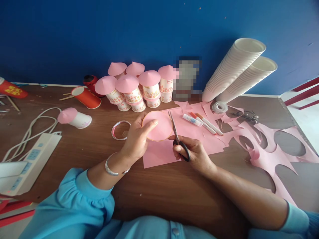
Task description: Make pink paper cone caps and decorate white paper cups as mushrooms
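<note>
A round pink paper disc (160, 127) with a thin orange-brown outline is pinched in my left hand (139, 134), the thumb on top of it. Just right of the disc, my right hand (195, 152) holds black-handled scissors (175, 128), their tips pointing up and away from me beside the disc's edge. The blades look nearly closed. Beneath both lies a pink paper sheet (157, 156) on the brown table (154, 196). A glue stick (192, 120) and several markers (208, 124) rest on the pink paper to the right.
Paper-cup towers with pink cone roofs (127, 84) stand at the back. Two tall cup stacks (231, 71) lean against the blue wall. Cut pink scraps (269, 146) spread right. At left are a small roofed cup (81, 119), red cup (87, 98) and power strip (32, 162).
</note>
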`<state>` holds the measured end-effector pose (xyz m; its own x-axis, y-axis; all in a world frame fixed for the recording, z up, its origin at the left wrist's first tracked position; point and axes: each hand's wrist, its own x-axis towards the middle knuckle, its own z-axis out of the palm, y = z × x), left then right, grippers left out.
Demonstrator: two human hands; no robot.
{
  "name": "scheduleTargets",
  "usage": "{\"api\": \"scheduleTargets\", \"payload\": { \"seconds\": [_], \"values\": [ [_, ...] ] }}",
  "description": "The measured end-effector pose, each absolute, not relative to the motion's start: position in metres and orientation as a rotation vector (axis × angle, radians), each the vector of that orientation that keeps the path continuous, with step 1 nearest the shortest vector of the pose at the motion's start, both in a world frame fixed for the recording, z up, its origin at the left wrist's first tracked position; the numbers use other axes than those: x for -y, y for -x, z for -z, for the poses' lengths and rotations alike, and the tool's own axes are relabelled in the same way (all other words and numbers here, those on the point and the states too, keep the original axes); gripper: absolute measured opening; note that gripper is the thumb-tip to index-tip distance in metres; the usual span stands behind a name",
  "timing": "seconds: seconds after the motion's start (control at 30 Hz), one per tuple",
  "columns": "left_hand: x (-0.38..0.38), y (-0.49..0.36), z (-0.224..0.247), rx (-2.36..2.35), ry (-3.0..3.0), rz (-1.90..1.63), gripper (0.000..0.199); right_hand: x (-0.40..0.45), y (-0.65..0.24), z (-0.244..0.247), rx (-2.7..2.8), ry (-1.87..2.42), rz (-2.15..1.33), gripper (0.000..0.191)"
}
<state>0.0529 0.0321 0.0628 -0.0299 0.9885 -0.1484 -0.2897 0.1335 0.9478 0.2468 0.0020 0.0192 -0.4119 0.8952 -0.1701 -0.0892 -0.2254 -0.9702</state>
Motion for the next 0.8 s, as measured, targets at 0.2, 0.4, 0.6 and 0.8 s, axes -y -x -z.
{"api": "scheduleTargets", "payload": {
  "seconds": [0.2,0.4,0.6,0.8],
  "values": [
    [-0.032,-0.052,-0.063,-1.09,-0.848,-1.251,0.025,-0.003,-0.248,-0.022,1.297,1.029,-1.727,0.042],
    [-0.034,-0.047,-0.064,-1.072,-0.895,-1.215,0.025,-0.004,-0.252,-0.023,1.259,1.011,-1.783,0.042],
    [-0.036,-0.042,-0.066,-1.056,-0.931,-1.186,0.025,-0.007,-0.255,-0.025,1.277,1.031,-1.766,0.049],
    [-0.036,-0.04,-0.064,-1.052,-0.953,-1.149,0.025,-0.008,-0.255,-0.027,1.284,1.044,-1.776,0.048]
  ]
}}
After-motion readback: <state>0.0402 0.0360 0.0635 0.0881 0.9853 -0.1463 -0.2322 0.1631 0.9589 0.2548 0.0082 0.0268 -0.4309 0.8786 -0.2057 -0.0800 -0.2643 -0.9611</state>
